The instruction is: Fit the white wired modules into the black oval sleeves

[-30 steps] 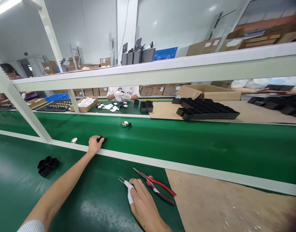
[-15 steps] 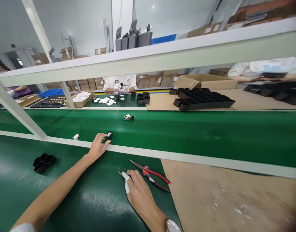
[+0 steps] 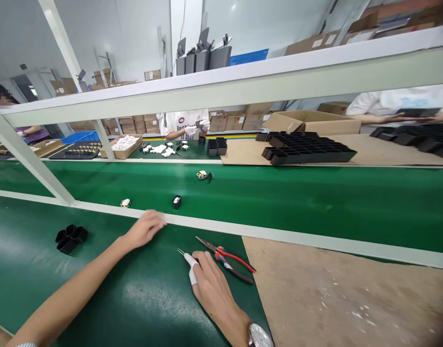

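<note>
Blk cup (image 3: 177,202) stands approx. upright on the belt (image 3: 279,202), fwd & R of our L hand (image 3: 144,230), the nearer one, its fingers empty, loosely extended; our R hand (image 3: 213,286) pinches tweezers (image 3: 181,251).

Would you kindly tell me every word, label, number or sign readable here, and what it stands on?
"Inspir", its ending unclear, on a co-worker's white printed T-shirt.
"IS", below it; next word blurred.
Too small or blurred: that shirt's round emblem, white labels on brown cardboard boxes, round silver wristwatch dial.
</note>
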A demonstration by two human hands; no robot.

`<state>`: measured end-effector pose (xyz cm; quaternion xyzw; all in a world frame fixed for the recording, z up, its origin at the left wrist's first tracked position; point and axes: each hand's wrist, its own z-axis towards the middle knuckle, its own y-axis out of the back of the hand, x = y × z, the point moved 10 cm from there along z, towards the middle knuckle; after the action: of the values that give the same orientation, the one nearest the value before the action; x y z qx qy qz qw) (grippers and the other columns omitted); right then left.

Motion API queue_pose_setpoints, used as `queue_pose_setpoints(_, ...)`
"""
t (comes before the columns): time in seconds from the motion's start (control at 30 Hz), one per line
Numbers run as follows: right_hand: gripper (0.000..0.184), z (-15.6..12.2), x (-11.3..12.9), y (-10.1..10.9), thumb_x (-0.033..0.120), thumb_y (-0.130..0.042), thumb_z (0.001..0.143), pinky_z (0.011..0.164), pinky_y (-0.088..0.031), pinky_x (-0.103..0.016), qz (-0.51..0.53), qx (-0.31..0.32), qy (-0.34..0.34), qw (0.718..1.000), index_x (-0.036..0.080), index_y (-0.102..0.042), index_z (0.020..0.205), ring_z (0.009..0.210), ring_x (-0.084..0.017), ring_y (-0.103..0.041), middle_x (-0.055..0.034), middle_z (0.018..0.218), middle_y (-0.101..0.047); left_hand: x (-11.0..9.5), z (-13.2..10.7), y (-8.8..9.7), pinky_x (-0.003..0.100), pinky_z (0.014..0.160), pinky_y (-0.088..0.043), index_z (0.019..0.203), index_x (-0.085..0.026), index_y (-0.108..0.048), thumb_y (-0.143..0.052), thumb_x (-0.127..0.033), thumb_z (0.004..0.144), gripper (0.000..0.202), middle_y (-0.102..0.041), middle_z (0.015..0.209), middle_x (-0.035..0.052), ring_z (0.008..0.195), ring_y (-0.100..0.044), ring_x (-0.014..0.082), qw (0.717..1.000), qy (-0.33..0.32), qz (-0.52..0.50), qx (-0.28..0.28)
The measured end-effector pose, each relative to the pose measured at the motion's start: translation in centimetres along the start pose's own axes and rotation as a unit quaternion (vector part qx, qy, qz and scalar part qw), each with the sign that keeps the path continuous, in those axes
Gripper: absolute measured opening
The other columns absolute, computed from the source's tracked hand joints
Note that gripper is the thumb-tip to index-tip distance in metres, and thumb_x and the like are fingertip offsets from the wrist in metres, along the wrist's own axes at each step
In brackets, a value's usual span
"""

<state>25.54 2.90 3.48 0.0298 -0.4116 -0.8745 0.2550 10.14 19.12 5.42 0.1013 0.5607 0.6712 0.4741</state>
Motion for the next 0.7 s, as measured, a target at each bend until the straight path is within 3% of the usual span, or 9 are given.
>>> queue_pose_setpoints(0.07,0.043,-0.1,-0.3,-0.4,-0.007,-0.042,0.081,0.070,-0.059,-0.039,-0.030,0.005,-0.007,1.000,0.014,-0.063,0.111,0.085,-0.025,-0.056,-0.0116,0.103,-0.060,4.5,0.2,3.1,0.061,0.119,-0.036,0.130,-0.020,-0.070,-0.053,-0.025,0.103,0.032,-0.064,0.140,0.0191,0.137,-0.054,0.0355,0.991,0.094,0.044,-0.087)
queue_pose_setpoints(0.13,0.041,-0.2,-0.4,-0.7,-0.008,-0.045,0.076,0.071,-0.059,-0.040,-0.051,0.009,-0.010,0.999,0.014,-0.064,0.106,0.085,-0.025,-0.056,-0.0117,0.101,-0.060,8.3,0.1,5.7,0.070,0.117,-0.033,0.137,-0.014,-0.063,-0.058,-0.024,0.098,0.041,-0.063,0.138,0.0247,0.137,-0.052,0.0425,0.971,0.176,0.077,-0.143)
queue_pose_setpoints(0.2,0.040,-0.3,-0.4,-0.8,-0.008,-0.047,0.075,0.072,-0.058,-0.040,-0.064,0.010,-0.011,0.998,0.014,-0.064,0.104,0.085,-0.026,-0.056,-0.0118,0.102,-0.061,10.9,0.2,7.2,0.068,0.112,-0.039,0.134,-0.011,-0.064,-0.064,-0.025,0.092,0.044,-0.069,0.127,0.0242,0.128,-0.060,0.0440,0.957,0.227,0.091,-0.158)
queue_pose_setpoints(0.27,0.039,-0.3,-0.3,-0.9,-0.008,-0.048,0.075,0.071,-0.057,-0.039,-0.071,0.013,-0.010,0.997,0.014,-0.064,0.103,0.084,-0.026,-0.055,-0.0115,0.102,-0.061,11.7,0.6,7.6,0.062,0.107,-0.047,0.127,-0.011,-0.067,-0.066,-0.025,0.090,0.040,-0.074,0.116,0.0207,0.115,-0.067,0.0406,0.953,0.246,0.091,-0.150)
queue_pose_setpoints(0.37,0.041,-0.4,-0.4,-0.9,-0.009,-0.048,0.071,0.073,-0.057,-0.039,-0.076,0.017,-0.007,0.997,0.015,-0.063,0.101,0.086,-0.026,-0.056,-0.0121,0.105,-0.062,9.4,0.5,6.8,0.054,0.103,-0.052,0.125,-0.011,-0.069,-0.064,-0.024,0.092,0.036,-0.075,0.116,0.0188,0.108,-0.069,0.0352,0.962,0.227,0.081,-0.129)
queue_pose_setpoints(0.53,0.037,-0.7,-0.6,-0.9,-0.006,-0.049,0.074,0.077,-0.057,-0.041,-0.082,0.009,0.014,0.996,0.017,-0.061,0.100,0.091,-0.029,-0.057,-0.0133,0.107,-0.062,-1.1,-3.2,1.0,0.038,0.098,-0.057,0.131,-0.024,-0.069,-0.081,-0.033,0.084,0.049,-0.076,0.112,0.0059,0.107,-0.068,0.0259,0.992,0.113,0.042,-0.027)
queue_pose_setpoints(0.6,0.033,-0.8,-0.6,-1.0,-0.004,-0.048,0.077,0.076,-0.057,-0.042,-0.077,0.010,0.023,0.997,0.018,-0.060,0.098,0.091,-0.029,-0.057,-0.0138,0.107,-0.062,-4.4,-5.3,-0.8,0.038,0.096,-0.058,0.135,-0.024,-0.066,-0.086,-0.039,0.081,0.059,-0.076,0.111,0.0054,0.105,-0.068,0.0264,0.996,0.079,0.030,0.018)
queue_pose_setpoints(0.67,0.029,-0.8,-0.5,-0.9,-0.002,-0.047,0.081,0.075,-0.056,-0.043,-0.073,0.007,0.029,0.997,0.018,-0.060,0.097,0.092,-0.030,-0.057,-0.0149,0.109,-0.062,-5.9,-7.1,-0.6,0.041,0.100,-0.058,0.141,-0.023,-0.061,-0.086,-0.048,0.083,0.068,-0.073,0.124,0.0090,0.113,-0.067,0.0283,0.997,0.057,0.029,0.036)
queue_pose_setpoints(0.7,0.027,-0.8,-0.4,-0.7,-0.001,-0.046,0.084,0.075,-0.056,-0.044,-0.070,0.003,0.029,0.997,0.017,-0.061,0.098,0.092,-0.031,-0.058,-0.0155,0.110,-0.062,-5.8,-7.8,0.5,0.043,0.103,-0.056,0.142,-0.023,-0.059,-0.084,-0.051,0.085,0.069,-0.070,0.131,0.0109,0.118,-0.066,0.0292,0.997,0.055,0.039,0.026)
